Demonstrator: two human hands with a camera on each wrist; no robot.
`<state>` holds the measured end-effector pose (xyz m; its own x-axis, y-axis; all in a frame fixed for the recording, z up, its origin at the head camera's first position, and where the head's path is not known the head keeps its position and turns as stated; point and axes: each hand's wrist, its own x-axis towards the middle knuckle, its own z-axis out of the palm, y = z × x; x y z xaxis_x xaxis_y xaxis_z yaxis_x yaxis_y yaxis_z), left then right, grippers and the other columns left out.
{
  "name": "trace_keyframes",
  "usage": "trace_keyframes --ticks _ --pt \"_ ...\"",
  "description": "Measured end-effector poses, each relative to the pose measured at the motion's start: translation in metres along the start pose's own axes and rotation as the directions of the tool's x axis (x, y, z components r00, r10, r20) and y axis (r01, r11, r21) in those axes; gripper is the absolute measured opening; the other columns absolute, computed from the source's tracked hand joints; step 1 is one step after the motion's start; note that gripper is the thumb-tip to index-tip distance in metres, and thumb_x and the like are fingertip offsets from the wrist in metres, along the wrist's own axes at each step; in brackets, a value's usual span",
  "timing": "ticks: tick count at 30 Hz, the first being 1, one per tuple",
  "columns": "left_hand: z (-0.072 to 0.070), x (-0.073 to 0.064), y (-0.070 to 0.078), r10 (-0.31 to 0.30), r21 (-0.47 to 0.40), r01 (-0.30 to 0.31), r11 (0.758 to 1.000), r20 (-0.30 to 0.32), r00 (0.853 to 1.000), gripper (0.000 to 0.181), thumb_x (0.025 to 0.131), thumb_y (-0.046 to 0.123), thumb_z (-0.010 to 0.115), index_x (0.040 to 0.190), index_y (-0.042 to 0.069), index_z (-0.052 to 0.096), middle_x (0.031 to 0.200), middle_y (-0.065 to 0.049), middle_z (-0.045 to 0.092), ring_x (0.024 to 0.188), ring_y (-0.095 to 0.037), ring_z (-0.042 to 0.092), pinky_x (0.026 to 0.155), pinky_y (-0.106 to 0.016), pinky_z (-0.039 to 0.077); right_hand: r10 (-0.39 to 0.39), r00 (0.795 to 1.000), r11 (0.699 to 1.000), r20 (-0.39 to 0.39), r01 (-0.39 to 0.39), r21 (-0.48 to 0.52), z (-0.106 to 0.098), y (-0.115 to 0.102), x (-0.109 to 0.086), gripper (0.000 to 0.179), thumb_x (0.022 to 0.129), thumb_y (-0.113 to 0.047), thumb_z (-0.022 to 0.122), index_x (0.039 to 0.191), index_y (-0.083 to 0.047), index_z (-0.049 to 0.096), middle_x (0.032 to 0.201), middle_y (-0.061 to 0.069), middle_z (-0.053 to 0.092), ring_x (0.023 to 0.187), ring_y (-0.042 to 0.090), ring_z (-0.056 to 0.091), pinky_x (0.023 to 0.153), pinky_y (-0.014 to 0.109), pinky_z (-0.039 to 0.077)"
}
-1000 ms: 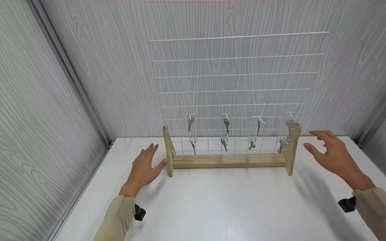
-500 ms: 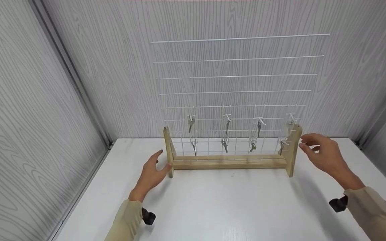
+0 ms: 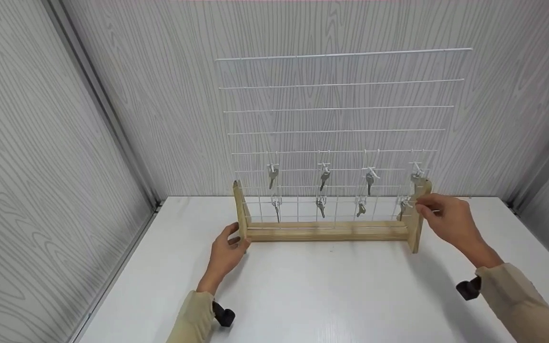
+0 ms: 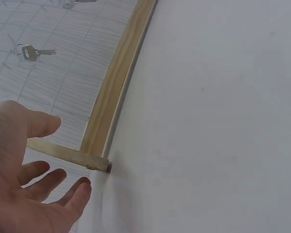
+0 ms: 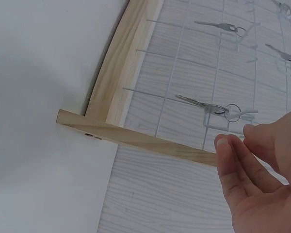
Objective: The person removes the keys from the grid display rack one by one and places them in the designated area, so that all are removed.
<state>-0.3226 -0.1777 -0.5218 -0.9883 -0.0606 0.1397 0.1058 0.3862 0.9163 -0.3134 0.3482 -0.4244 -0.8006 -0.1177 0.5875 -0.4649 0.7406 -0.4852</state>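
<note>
A wooden stand (image 3: 327,233) holds an upright white wire grid (image 3: 341,108) with several metal keys on white hooks. In the head view, my left hand (image 3: 227,252) is around the stand's left side post (image 3: 239,205). The left wrist view shows thumb and fingers on either side of that post, with gaps. My right hand (image 3: 448,221) is at the right side post (image 3: 415,228); its bent fingertips and thumb are near each other, overlapping the post's edge. Close to them hangs the lower right key (image 5: 201,103) on its ring. No contact is clear there.
The stand is on a white table (image 3: 331,290), near the grey wood-patterned back wall (image 3: 169,95). More panels rise at left and right. Other keys hang in two rows, among them the upper left key (image 3: 273,177) and a lower middle key (image 3: 320,208).
My left hand has moved rightward and slightly down, bringing its fingers around the left post. My right hand has moved left to the right post, its fingers drawing closer together. The stand stays put.
</note>
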Motion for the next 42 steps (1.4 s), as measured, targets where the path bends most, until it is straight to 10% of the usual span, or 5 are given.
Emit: trace_keyframes --ticks 11,20,28,35,42 --pt "0.017 -0.003 -0.010 -0.046 -0.047 0.043 0.998 -0.071 0.996 0.052 0.104 0.007 0.066 0.153 -0.002 0.051 0.154 -0.025 0.056 0.136 -0.042 0.062 0.111 -0.046 0.058 0.066 0.997 0.996 0.043 -0.068 0.051 0.012 -0.001 0.002 0.023 0.099 0.005 0.067 0.120 0.009 0.075 0.105 0.027 0.078 0.084 -0.012 0.067 0.070 0.001 0.053" --pt "0.027 -0.008 -0.018 -0.042 -0.120 0.024 0.992 -0.145 0.989 0.046 0.105 0.006 0.063 0.149 -0.003 0.056 0.151 -0.026 0.058 0.139 -0.042 0.060 0.114 -0.046 0.056 0.102 0.993 0.993 0.055 -0.105 0.052 0.018 -0.002 0.004 0.021 0.101 0.005 0.066 0.119 0.009 0.075 0.105 0.028 0.079 0.087 0.040 0.079 0.066 0.005 0.056" --pt "0.025 -0.009 -0.021 -0.054 -0.209 0.022 0.978 -0.147 0.988 0.046 0.105 0.007 0.065 0.149 -0.003 0.057 0.151 -0.026 0.059 0.142 -0.042 0.057 0.115 -0.045 0.054 0.127 0.990 0.989 0.058 -0.131 0.066 0.020 -0.002 0.007 0.020 0.102 0.001 0.066 0.118 0.009 0.075 0.103 0.027 0.078 0.086 0.036 0.080 0.065 0.008 0.058" --pt "0.021 -0.008 -0.025 -0.076 -0.278 0.045 0.959 -0.101 0.992 0.047 0.103 0.004 0.066 0.149 -0.003 0.057 0.149 -0.026 0.060 0.141 -0.040 0.058 0.113 -0.041 0.056 0.161 0.984 0.981 0.073 -0.167 0.099 0.019 -0.001 0.009 0.018 0.103 0.001 0.065 0.116 0.010 0.074 0.104 0.029 0.078 0.078 0.000 0.072 0.065 0.010 0.060" --pt "0.017 -0.008 -0.026 -0.066 -0.319 0.038 0.947 -0.079 0.995 0.048 0.104 0.003 0.065 0.150 -0.005 0.055 0.151 -0.028 0.057 0.142 -0.041 0.057 0.114 -0.041 0.055 0.147 0.988 0.984 0.050 -0.152 0.094 0.018 -0.004 0.011 0.016 0.103 -0.002 0.067 0.113 0.007 0.076 0.099 0.025 0.078 0.079 0.018 0.077 0.063 0.010 0.059"
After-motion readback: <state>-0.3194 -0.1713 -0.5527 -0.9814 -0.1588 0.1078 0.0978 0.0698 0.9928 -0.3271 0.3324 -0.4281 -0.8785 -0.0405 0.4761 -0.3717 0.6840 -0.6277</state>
